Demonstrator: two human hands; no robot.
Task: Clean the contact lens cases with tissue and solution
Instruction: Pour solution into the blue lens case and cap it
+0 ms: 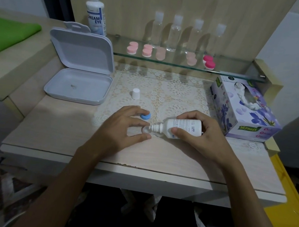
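Observation:
My right hand (204, 138) grips a small white solution bottle (183, 127), tipped on its side with the nozzle pointing left. The nozzle sits over a clear lens case cup (145, 130), which my left hand (123, 127) pinches between thumb and fingers on the table. A blue case lid (145, 116) lies just behind my left fingers. The bottle's white cap (135, 93) stands on the lace mat. A tissue box (245, 111) with a tissue sticking out stands at the right.
An open white plastic box (79, 76) stands at the left. A glass shelf (227, 71) behind holds several pink lens cases (147, 50) and clear bottles (175, 33). A large solution bottle (97, 9) stands at the back left. Green cloth (4, 35) lies far left.

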